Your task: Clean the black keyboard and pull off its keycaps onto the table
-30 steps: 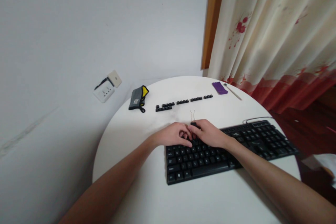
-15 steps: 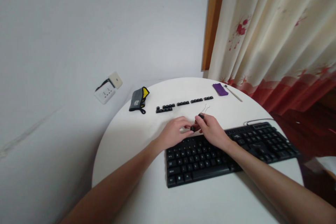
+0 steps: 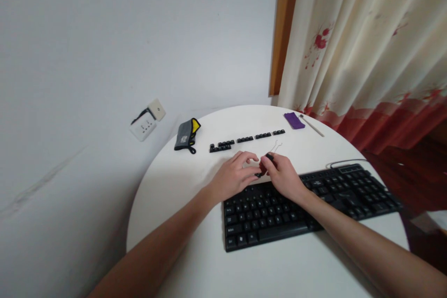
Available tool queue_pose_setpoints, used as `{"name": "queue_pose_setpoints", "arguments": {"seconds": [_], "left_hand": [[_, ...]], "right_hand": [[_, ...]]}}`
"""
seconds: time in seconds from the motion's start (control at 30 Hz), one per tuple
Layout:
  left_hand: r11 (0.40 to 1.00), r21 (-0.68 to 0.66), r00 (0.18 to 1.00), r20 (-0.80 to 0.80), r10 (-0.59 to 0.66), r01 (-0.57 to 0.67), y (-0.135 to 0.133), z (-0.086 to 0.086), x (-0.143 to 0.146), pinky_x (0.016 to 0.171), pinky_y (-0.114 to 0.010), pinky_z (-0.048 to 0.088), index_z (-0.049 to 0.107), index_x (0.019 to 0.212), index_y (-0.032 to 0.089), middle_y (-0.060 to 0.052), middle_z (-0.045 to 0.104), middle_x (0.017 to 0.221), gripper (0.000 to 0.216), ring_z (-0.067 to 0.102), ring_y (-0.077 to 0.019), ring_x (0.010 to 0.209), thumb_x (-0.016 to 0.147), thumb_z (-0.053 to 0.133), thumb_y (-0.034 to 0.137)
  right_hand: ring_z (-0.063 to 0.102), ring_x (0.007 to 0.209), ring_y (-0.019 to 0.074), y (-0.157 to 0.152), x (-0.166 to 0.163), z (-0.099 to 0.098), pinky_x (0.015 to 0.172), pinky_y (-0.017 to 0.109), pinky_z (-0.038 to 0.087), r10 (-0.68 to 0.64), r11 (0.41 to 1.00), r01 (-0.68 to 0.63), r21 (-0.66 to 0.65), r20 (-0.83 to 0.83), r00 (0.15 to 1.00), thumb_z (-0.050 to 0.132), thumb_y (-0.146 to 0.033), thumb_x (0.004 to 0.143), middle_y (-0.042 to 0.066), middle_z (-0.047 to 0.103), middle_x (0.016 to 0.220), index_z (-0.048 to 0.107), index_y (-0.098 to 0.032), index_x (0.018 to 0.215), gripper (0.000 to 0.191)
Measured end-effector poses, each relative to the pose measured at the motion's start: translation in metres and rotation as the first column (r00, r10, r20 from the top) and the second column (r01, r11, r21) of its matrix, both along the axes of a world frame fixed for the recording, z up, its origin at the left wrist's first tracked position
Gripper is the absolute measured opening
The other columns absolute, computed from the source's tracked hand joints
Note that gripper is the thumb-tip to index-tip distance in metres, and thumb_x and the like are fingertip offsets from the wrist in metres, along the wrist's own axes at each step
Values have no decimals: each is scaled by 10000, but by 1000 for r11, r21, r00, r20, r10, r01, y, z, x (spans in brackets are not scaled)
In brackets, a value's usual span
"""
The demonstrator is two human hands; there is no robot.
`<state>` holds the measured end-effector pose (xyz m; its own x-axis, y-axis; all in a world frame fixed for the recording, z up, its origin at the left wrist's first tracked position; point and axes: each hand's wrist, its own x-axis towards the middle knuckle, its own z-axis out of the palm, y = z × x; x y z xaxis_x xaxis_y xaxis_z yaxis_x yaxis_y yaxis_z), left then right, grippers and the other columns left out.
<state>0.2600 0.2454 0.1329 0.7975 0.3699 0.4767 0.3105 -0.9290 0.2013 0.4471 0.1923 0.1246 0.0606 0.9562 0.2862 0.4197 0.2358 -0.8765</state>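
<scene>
My right hand (image 3: 284,177) is closed around a wire keycap puller (image 3: 269,156), whose two thin wire prongs point up and away over the table. Close beside it, my left hand (image 3: 235,174) has its fingertips at a small black keycap (image 3: 258,175), with the index finger raised and curved. Fingers partly cover the keycap. Both hands hover at the back edge of the black keyboard (image 3: 282,233), over its top row. Farther back, several loose black keycaps (image 3: 245,139) stand in a line of small groups, with a second short row at the left end.
A grey and yellow cloth (image 3: 185,136) lies at the back left of the round white table (image 3: 188,260). At the back right are a purple cloth (image 3: 294,120) and a thin brush (image 3: 312,125). The keyboard cable (image 3: 345,161) curves behind the keyboard. A wall and a curtain (image 3: 349,56) stand behind.
My left index finger has lifted and spread away from the keycap, which is now lower and more covered. My right hand keeps hold of the puller. The view has shifted slightly.
</scene>
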Motion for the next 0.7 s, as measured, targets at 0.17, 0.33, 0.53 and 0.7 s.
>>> {"name": "queue_pose_setpoints", "arguments": {"seconds": [0.17,0.33,0.53,0.7], "left_hand": [[985,-85,983,120,-138,149,-5,0,4,905,-357,516,689,1020,217,-85,629,1117,144,584,-202,1039,918,588,222],[971,-187,960,261,-99,151,-2,-3,7,884,-350,526,676,1045,199,-79,711,1021,149,639,-192,982,921,601,235],[946,-314,907,366,206,-88,8,-8,4,657,-271,505,688,920,192,-36,724,852,193,634,-156,745,796,758,323],[932,-361,904,393,169,-17,8,-8,4,662,-265,494,712,874,188,-42,725,834,186,627,-153,740,822,725,366]], "right_hand": [[564,557,156,2,0,1,584,274,439,-52,995,42,-95,-103,993,423,-416,960,13,595,583,567,-187,680,389],[611,813,183,0,2,3,768,291,453,-54,996,56,75,-35,998,448,-366,957,51,658,837,624,-178,837,285],[561,741,150,-3,2,3,726,278,445,98,985,-102,136,38,994,431,-256,959,22,615,833,599,-183,1051,205],[508,678,132,-4,1,3,623,249,425,120,983,-135,121,120,985,568,-220,878,9,585,800,632,-176,968,119]]}}
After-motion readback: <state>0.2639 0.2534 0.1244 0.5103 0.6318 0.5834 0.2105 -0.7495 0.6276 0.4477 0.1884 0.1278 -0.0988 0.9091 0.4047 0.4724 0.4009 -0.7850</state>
